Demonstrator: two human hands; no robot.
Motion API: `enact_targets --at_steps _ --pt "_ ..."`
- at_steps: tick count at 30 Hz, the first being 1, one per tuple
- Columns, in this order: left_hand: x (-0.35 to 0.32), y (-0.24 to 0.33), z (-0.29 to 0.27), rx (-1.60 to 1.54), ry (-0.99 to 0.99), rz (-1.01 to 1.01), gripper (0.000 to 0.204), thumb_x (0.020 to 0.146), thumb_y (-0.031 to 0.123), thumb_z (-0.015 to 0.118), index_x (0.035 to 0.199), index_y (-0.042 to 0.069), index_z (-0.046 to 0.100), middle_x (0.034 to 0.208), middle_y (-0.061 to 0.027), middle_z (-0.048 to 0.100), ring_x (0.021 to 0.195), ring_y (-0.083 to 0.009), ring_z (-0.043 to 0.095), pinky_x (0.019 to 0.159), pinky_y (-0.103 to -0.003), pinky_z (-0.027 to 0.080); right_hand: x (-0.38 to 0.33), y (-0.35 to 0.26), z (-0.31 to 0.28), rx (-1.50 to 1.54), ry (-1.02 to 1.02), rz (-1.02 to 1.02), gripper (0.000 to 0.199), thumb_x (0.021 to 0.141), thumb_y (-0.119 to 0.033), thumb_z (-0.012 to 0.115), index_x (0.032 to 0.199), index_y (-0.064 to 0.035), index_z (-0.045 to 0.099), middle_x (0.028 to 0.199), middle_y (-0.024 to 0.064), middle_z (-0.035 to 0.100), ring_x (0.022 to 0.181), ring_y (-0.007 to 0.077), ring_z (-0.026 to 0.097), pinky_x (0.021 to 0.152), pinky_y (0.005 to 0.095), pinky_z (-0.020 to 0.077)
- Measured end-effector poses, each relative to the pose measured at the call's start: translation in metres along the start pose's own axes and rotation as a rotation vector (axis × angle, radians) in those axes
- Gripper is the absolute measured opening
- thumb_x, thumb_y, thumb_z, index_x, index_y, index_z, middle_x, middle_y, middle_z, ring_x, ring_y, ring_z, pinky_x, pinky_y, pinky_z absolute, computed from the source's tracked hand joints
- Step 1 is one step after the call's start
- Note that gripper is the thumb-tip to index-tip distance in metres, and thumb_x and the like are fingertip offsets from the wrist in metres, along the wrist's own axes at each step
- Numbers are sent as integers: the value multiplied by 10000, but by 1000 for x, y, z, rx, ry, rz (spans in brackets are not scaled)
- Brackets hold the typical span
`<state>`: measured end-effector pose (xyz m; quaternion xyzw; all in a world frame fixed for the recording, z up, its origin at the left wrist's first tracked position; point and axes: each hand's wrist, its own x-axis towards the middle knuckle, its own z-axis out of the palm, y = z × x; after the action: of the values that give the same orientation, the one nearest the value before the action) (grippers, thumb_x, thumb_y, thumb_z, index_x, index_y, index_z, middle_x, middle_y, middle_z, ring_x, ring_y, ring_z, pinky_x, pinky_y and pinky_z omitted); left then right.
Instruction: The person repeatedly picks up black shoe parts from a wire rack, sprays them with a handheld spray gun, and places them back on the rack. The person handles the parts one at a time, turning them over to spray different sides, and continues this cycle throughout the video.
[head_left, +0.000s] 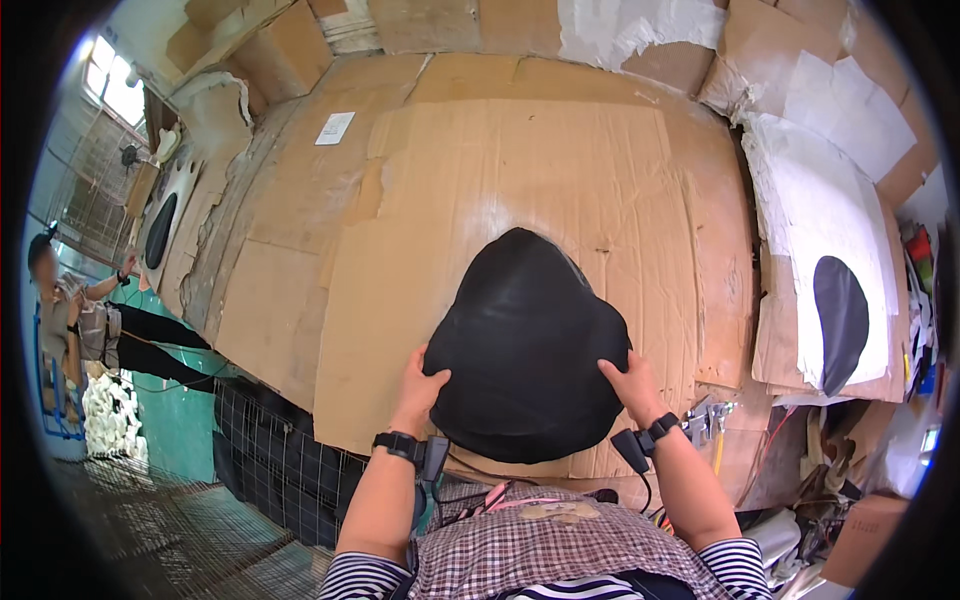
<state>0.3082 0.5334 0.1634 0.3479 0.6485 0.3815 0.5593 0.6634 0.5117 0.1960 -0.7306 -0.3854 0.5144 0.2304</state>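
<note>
- We see one black, rounded, dome-like piece of smooth material (525,345) lying on the cardboard-covered table (480,170), near its front edge, narrower at the far end and wide toward us.
- Our left hand (420,385) grips the piece's left lower edge, thumb on top and the fingers curled under it.
- Our right hand (630,382) holds the right lower edge likewise, thumb lying on the black surface, the fingers tucked beneath.
- Each wrist carries one black strap with a small black device; that makes two.
- To the right, one white sheet (820,240) leans among cardboard, bearing one black oval piece (842,320).
- On the left, well apart from us, another white panel with a dark oval (160,230) stands by the table's end.
- One small white paper label (335,128) lies on the far left of the table.
- One other person (70,310) stands at the far left, one arm reaching out.
- We make out no container whose contents we can tell.
</note>
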Motion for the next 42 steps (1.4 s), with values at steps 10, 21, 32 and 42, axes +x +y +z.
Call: enact_targets --at_steps 10,21,32,42 --pt "-10 -30 -9 299 128 154 393 828 35 618 1207 -5 522 1164 -168 587 1104 -250 547 950 -353 419 -28 15 19 -15 206 -140 469 768 -188 735 1146 29 562 958 136 640 896 204 614 763 318 496" --pt "5 -36 -5 229 248 143 245 888 167 615 1039 -22 576 950 -111 612 909 -204 554 836 -327 436 -14 -2 22 -412 308 -255 508 744 -182 730 1156 43 535 1222 225 532 1093 357 557 909 403 471" --pt "-13 -30 5 364 238 316 326 842 98 631 1139 -5 544 1084 -161 598 1060 -286 562 927 -362 434 -24 39 14 -256 209 -270 456 678 -80 635 1116 33 575 1092 203 597 1070 334 559 947 341 432" --pt "27 -24 12 340 366 155 337 861 178 649 1094 -61 593 995 -187 663 897 -273 634 808 -358 485 37 12 23 -146 343 -492 420 792 -38 636 1190 38 523 1155 260 581 1079 389 568 917 404 462"
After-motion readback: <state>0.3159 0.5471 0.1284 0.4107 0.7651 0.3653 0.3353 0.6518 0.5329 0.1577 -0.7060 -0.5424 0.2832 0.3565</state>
